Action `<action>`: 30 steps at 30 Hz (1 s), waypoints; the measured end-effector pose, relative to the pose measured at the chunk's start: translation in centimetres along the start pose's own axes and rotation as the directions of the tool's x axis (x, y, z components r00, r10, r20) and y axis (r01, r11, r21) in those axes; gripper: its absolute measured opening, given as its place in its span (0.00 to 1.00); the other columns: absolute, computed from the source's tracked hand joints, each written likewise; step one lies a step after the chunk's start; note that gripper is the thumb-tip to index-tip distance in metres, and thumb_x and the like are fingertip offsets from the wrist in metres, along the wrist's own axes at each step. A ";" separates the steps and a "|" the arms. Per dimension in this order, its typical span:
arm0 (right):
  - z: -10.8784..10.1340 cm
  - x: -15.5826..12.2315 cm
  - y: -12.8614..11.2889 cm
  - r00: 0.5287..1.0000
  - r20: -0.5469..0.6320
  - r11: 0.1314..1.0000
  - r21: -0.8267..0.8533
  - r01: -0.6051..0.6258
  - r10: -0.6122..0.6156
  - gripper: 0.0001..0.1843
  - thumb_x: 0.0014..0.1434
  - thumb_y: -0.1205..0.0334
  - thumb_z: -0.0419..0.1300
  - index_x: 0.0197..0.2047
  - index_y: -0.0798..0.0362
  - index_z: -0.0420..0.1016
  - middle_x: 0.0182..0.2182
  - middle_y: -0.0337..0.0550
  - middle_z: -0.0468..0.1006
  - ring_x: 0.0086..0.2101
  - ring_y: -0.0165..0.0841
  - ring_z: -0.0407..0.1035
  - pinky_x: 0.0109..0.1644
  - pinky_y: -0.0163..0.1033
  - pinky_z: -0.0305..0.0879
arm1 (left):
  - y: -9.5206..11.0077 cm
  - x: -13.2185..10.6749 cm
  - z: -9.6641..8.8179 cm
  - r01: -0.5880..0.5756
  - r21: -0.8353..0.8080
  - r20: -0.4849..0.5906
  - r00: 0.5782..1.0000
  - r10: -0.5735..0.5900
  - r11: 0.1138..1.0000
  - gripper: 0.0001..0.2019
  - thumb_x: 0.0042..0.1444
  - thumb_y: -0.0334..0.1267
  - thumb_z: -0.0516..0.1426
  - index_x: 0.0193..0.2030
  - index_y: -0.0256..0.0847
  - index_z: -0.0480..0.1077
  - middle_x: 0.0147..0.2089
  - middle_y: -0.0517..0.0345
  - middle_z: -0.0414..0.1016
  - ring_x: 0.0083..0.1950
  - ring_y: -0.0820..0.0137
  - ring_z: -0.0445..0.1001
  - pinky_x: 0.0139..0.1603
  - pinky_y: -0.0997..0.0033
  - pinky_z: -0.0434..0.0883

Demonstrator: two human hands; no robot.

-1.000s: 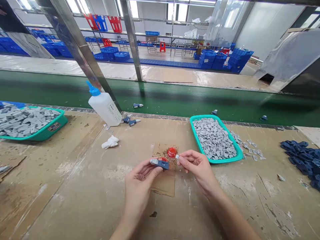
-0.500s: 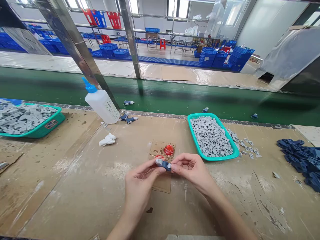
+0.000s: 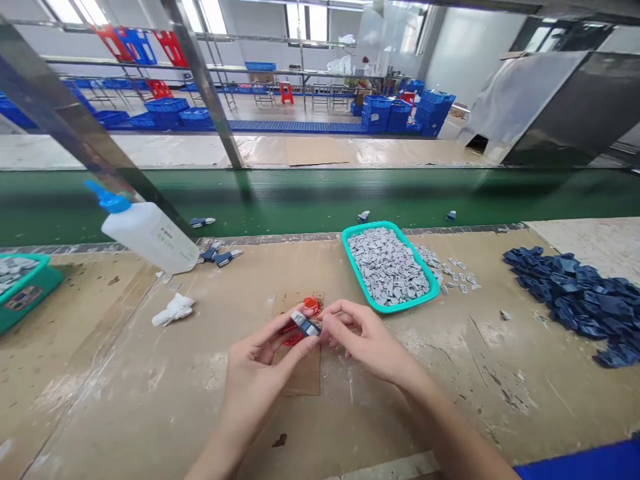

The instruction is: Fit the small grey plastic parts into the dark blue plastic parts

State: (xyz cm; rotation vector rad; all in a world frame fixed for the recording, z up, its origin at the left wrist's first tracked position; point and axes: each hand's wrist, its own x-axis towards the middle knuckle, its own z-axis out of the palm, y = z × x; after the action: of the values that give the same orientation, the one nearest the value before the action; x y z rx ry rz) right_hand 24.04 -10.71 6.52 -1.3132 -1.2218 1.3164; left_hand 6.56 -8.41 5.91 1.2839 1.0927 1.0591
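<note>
Two hands: both work above the brown worktable [image 3: 165,413], meeting at one small navy-and-grey piece [image 3: 306,325].
Left hand [image 3: 263,370]: closed on the piece, pinching it between thumb and fingers, its grey end tilted up.
Right hand [image 3: 363,341]: fingertips drawn together at the piece's other end (whether they pinch anything of their own is hidden).
Piece: held clear of the table, just in front of a red cap [image 3: 311,307] over the scrap of cardboard [image 3: 305,383].
Step in hand: seemingly close two-handed work at that end of the piece.
Next move: likely calls for a steady left pinch while the right fingertips finish there.
Teal basket [image 3: 400,306]: beyond the right hand, full of grey parts [image 3: 393,267].
Navy pile [image 3: 570,287]: well apart, far to the right.
White bottle [image 3: 153,237]: leaning, left of the hands.
</note>
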 end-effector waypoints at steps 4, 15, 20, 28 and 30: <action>-5.0 0.1 0.8 0.829 -0.523 0.901 -0.430 -0.056 -0.198 0.17 0.61 0.46 0.55 0.38 0.50 0.76 0.35 0.44 0.79 0.34 0.36 0.70 0.36 0.39 0.62 | 0.9 2.9 -1.2 -0.108 0.060 -0.086 0.990 0.112 0.992 0.25 0.46 0.36 0.66 0.53 0.43 0.73 0.50 0.52 0.79 0.52 0.61 0.76 0.59 0.61 0.71; -7.4 1.0 3.3 0.784 -0.583 0.644 -0.688 -0.334 -0.216 0.05 0.56 0.57 0.61 0.33 0.47 0.77 0.30 0.45 0.77 0.38 0.44 0.68 0.32 0.41 0.55 | -0.8 23.5 -1.4 -0.295 0.770 0.225 0.955 0.191 0.566 0.21 0.49 0.32 0.56 0.52 0.37 0.73 0.49 0.49 0.79 0.53 0.56 0.74 0.55 0.61 0.68; -7.6 1.1 2.3 0.778 -0.600 0.782 -0.571 -0.251 -0.189 0.07 0.62 0.60 0.52 0.34 0.50 0.69 0.29 0.45 0.77 0.31 0.40 0.70 0.31 0.40 0.56 | -0.9 28.6 2.1 -0.325 0.871 0.282 0.945 0.168 0.368 0.23 0.45 0.28 0.56 0.52 0.35 0.73 0.52 0.40 0.76 0.57 0.48 0.69 0.57 0.54 0.63; -6.8 0.9 1.4 0.806 -0.585 0.992 -0.123 0.027 -0.094 0.09 0.59 0.57 0.53 0.38 0.49 0.73 0.26 0.43 0.78 0.27 0.38 0.72 0.28 0.39 0.66 | -2.1 30.6 9.9 -0.412 0.858 0.377 0.911 0.167 0.308 0.22 0.57 0.43 0.56 0.55 0.32 0.69 0.57 0.37 0.69 0.61 0.50 0.63 0.61 0.51 0.59; -6.7 0.9 1.4 0.827 -0.557 0.997 -0.017 0.078 -0.075 0.11 0.58 0.57 0.54 0.38 0.51 0.76 0.28 0.45 0.79 0.29 0.39 0.74 0.30 0.40 0.69 | -2.3 30.8 11.0 -0.389 0.853 0.363 0.921 0.139 0.349 0.20 0.58 0.45 0.57 0.52 0.34 0.69 0.55 0.42 0.71 0.58 0.55 0.66 0.59 0.49 0.62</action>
State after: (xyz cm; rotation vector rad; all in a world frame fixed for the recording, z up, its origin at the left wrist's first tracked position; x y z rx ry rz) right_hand 30.74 -9.66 5.34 -1.4887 -0.8413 0.7842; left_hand 22.87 19.86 2.95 2.5127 1.3647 0.4009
